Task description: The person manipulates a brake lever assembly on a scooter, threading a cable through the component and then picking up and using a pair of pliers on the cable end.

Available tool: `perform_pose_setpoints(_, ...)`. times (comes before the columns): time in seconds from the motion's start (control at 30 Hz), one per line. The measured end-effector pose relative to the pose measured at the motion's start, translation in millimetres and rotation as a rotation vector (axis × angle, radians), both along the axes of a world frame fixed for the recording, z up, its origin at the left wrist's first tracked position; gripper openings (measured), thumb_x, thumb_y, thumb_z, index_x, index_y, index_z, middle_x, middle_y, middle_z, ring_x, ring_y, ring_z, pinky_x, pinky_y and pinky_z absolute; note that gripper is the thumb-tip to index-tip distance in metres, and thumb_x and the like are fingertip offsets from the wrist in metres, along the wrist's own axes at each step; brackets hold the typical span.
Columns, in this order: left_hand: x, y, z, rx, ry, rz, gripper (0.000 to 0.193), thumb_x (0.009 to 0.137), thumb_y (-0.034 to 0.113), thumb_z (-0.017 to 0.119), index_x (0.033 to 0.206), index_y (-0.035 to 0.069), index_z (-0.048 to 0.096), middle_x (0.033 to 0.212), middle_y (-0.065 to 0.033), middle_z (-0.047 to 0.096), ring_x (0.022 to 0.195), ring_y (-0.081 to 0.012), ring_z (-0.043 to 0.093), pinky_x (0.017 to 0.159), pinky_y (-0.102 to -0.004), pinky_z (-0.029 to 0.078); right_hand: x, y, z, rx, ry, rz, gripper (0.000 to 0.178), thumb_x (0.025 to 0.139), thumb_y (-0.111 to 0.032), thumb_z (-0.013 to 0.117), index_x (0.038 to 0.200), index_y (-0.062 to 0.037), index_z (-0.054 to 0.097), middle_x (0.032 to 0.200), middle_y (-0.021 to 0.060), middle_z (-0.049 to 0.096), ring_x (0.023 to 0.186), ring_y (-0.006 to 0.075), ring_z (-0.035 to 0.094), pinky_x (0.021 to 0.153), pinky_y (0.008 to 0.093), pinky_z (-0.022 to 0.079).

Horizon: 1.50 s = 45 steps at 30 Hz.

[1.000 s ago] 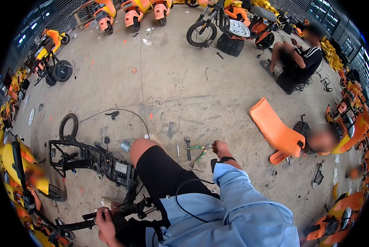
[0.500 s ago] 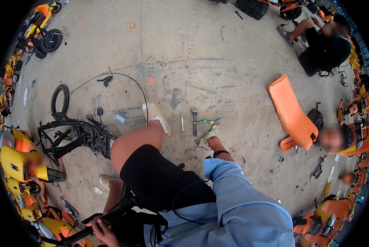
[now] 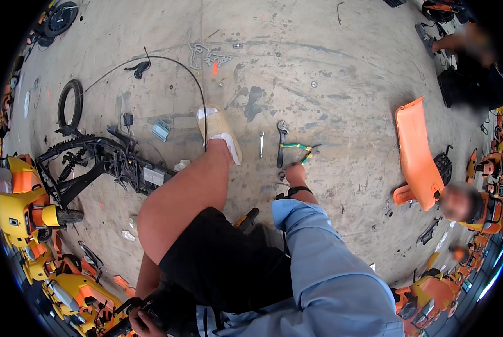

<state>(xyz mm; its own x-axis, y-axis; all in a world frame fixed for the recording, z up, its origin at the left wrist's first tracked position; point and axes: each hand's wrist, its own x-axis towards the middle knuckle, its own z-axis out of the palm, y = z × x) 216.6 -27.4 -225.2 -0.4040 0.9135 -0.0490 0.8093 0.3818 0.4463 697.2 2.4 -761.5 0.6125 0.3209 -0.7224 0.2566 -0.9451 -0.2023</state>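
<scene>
On stained concrete floor [image 3: 341,73], right hand [image 3: 294,171] reaches green-handled pliers [image 3: 297,148]; finger spread unclear.

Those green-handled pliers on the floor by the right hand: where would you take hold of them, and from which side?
Probably by the green handles: the pliers lie flat on the concrete floor, handles stretching left, dark jaws at right. The right hand sits just below them, so come from above on that near side, fingers across both handles.

R arm stretched fwd & down, right hand [image 3: 294,171] low, fingers curled; left hand [image 3: 140,320] back by hip, fist closed.
</scene>
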Motion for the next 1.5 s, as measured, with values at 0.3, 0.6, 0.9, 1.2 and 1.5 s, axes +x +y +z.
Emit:
perform_pose_setpoints(0.3, -36.7, -19.9, -16.1, 0.046, 0.026, -0.157, 0.019, 0.106, 0.015, 0.056, 0.108, -0.003, 0.062, 0.084, -0.0094, 0.062, 0.072, -0.0128, 0.055, 0.065, -0.029, 0.046, -0.6, 30.6, 63.6, 0.307, 0.032, -0.639, 0.025, 0.092, -0.01, 0.055, 0.113, 0.004, 0.054, 0.101, 0.0235, 0.068, 0.099, 0.039, 0.071, 0.078, 0.045, 0.059)
perform_pose_setpoints(0.6, -36.0, -20.0, -21.8, 0.196, -0.13, -0.195, 0.011, 0.097, 0.006, 0.062, 0.099, -0.002, 0.069, 0.084, -0.018, 0.071, 0.073, -0.0299, 0.07, 0.069, -0.0375, 0.054, 45.2, 62.4, 213.7, 0.731, 0.951, -0.895, 0.017, 0.097, -0.004, 0.054, 0.11, 0.0077, 0.058, 0.085, 0.0112, 0.066, 0.063, 0.0155, 0.059, 0.054, 0.0255, 0.054)
perform_pose_setpoints(0.9, -21.2, -22.3, 1.9, 0.293, -0.262, -0.25, 0.011, 0.093, 0.009, 0.067, 0.098, 0.0, 0.07, 0.082, -0.0203, 0.07, 0.07, -0.0324, 0.07, 0.065, -0.0389, 0.055, -22.1, 115.5, 582.5, 1.444, 0.853, -0.06, 0.031, 0.097, -0.005, 0.058, 0.127, -0.0005, 0.052, 0.119, 0.0171, 0.065, 0.08, 0.0176, 0.063, 0.06, 0.0267, 0.05)
perform_pose_setpoints(1.2, -23.5, -31.1, 9.8, 0.331, -0.206, -0.258, 0.014, 0.092, 0.017, 0.064, 0.098, 0.006, 0.071, 0.089, -0.019, 0.07, 0.085, -0.0413, 0.068, 0.073, -0.0496, 0.054, -131.0, 133.6, 619.3, 1.175, 1.115, 0.549, 0.103, 0.075, 0.003, 0.055, 0.167, -0.0141, 0.01, 0.164, 0.0225, 0.03, 0.109, 0.0287, 0.068, 0.062, 0.0314, 0.053)
perform_pose_setpoints(1.5, -33.9, -32.1, -7.6, 0.308, -0.171, -0.242, 0.017, 0.097, 0.021, 0.061, 0.1, 0.006, 0.068, 0.091, -0.0192, 0.072, 0.086, -0.0414, 0.069, 0.076, -0.0514, 0.054, -245.3, 90.3, 493.1, 0.789, 1.784, 0.144, 0.096, 0.066, -0.01, 0.055, 0.159, -0.0057, 0.033, 0.16, 0.0192, 0.038, 0.146, 0.0345, 0.035, 0.122, 0.0585, 0.027)
